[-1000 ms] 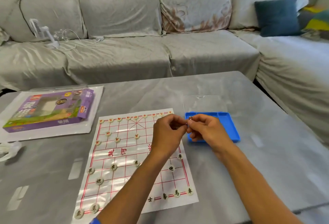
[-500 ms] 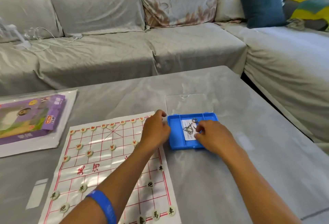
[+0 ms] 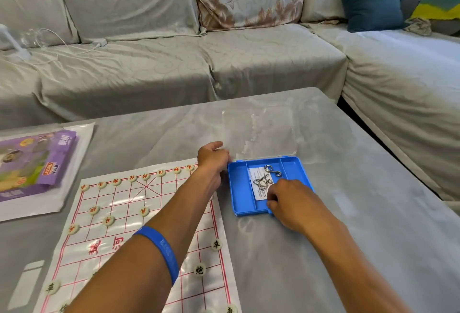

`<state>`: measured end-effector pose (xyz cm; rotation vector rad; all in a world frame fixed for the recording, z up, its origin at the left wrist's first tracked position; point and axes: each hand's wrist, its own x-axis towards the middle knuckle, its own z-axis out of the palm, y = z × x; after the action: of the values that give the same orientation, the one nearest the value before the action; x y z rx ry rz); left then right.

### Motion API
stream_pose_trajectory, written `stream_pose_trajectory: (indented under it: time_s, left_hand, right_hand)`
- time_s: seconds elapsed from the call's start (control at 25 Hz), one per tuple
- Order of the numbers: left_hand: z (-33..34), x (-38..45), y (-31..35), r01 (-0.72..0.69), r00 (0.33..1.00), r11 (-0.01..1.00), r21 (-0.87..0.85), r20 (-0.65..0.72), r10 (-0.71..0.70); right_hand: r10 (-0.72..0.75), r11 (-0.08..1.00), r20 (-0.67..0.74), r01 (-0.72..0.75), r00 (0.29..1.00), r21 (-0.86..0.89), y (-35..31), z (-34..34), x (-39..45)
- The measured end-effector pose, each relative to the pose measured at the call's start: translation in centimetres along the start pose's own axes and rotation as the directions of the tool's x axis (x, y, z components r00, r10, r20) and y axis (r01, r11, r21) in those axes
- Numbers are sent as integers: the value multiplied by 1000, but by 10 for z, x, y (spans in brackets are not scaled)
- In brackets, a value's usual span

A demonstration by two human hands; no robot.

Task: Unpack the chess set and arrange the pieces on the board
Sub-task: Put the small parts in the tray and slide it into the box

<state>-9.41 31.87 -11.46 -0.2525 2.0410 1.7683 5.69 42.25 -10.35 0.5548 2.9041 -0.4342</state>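
A: How is the left hand [image 3: 211,158] lying?

B: It is reaching forward on an extended bare forearm, knuckles up, fingers curling at the far end; whether they are gripping anything cannot be told. A blue wristband [image 3: 159,250] is circling the forearm.

A: And the right hand [image 3: 290,197]?

B: It is extending from the lower right, back upward, fingers curling under toward the palm. Its fingertips are hidden.
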Motion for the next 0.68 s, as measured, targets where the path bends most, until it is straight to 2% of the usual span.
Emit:
stream_pose_trajectory:
  time_s: [0.08,0.2,0.4,0.48,0.56,0.6,0.64,0.68]
  left_hand:
    - [-2,-5,1,-131,991,989,75,-10,132]
    - [-12,-21,0,-384,923,892,237,63,380]
    - [-40,-61,-10,-559,829,784,270,172,532]
    - [-43,-76,-22,-654,756,652,383,348,554]
    - [-38,-86,-34,-737,675,390,552,573,465]
    - [-34,-88,-40,-752,654,262,605,630,419]
    - [-30,-91,-44,-748,648,188,637,639,414]
    - [-25,-92,-47,-732,655,166,661,614,440]
  right_hand:
    - [-17,1000,-13,17,1000,5,0,-2,-2]
    - [-64,995,31,61,997,79,6,-13,-9]
    - [-147,963,103,119,984,242,16,-39,-39]
    - [-149,947,60,125,987,296,18,-46,-50]
    - [-111,942,-64,126,992,311,24,-47,-52]
    - [-86,943,-133,123,987,308,29,-43,-49]
    - [-67,947,-180,119,981,298,33,-38,-46]
    - [-55,954,-201,111,978,280,36,-31,-42]
